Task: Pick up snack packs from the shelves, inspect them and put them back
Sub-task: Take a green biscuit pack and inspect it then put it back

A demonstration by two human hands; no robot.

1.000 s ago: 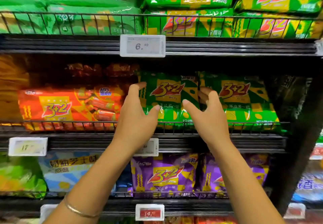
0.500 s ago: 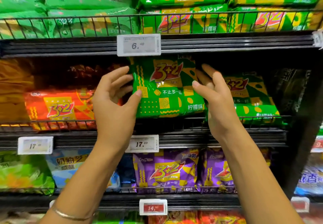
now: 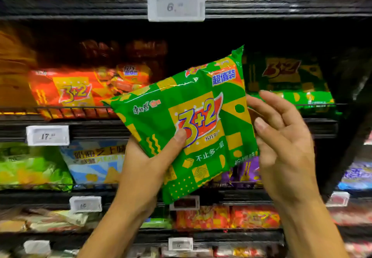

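- A second ago the green pack [image 3: 193, 125] stood on the middle shelf [image 3: 322, 126] behind the wire rail. It is now clear of the shelf, held out in front of you and tilted, with its top right corner raised.
- The slot it came from is dark and looks vacant. A second green pack [image 3: 289, 84] remains in place just to the right of that slot.
- Your left hand [image 3: 145, 169] grips the pack at its lower left edge: thumb pressed on the printed front, fingers hidden behind it.
- Your right hand [image 3: 281, 137] is beside the pack's right edge, fingers spread and lightly bent. Whether they touch the edge cannot be told. That hand clamps nothing.
- Judgement: the pick-up step is complete and the inspection step is under way. The return to the shelf is not yet done.
- Pack appearance: glossy green film with yellow blocks, a red-and-blue "3+2" logo at centre, a blue badge near the top right, and white Chinese text below the logo. The film is creased and looks soft.
- The front faces you. The back is not visible.
- An orange pack [image 3: 80, 92] lies on the same shelf to the left.
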